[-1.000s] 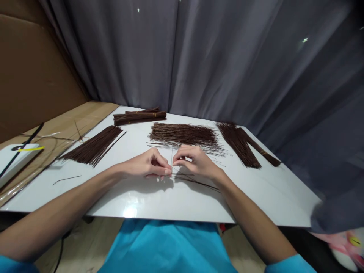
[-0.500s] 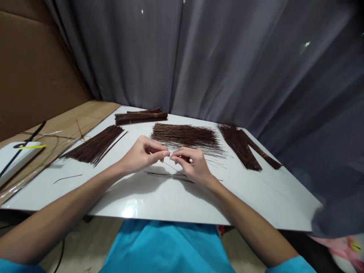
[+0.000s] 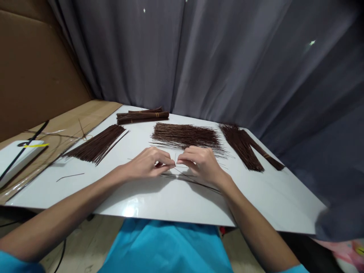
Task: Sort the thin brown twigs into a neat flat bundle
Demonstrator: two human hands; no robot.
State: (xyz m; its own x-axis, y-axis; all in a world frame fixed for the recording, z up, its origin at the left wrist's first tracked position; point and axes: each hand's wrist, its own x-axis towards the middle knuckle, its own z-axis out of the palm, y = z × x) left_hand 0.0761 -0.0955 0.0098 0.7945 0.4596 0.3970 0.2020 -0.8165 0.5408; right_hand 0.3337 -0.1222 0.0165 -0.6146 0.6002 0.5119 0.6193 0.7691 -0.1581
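My left hand point(image 3: 153, 163) and my right hand point(image 3: 202, 162) meet fingertip to fingertip low over the middle of the white table. Each is closed in a pinch on a thin dark stick; whether both grip the same one, I cannot tell. One fine end stands up between the fingertips, and a longer dark stick point(image 3: 209, 187) slants from there down to the right beneath my right hand. Under my hands lie a few loose sticks point(image 3: 182, 177). Just beyond, a spread pile of dark brown sticks point(image 3: 184, 135) is partly covered by my right hand.
Left of my hands lies a fanned bundle of sticks point(image 3: 98, 146), with tied bundles point(image 3: 142, 116) behind it. More bundles point(image 3: 243, 148) are on the right. One bent stick point(image 3: 70, 176) lies near the left edge, beside cardboard point(image 3: 82, 117) and a white object point(image 3: 19, 157). A grey curtain point(image 3: 213, 57) hangs behind.
Both hands have moved slightly down and to the right, towards me. My fingertips are a little further apart, and a long stick now shows slanting under my right hand.
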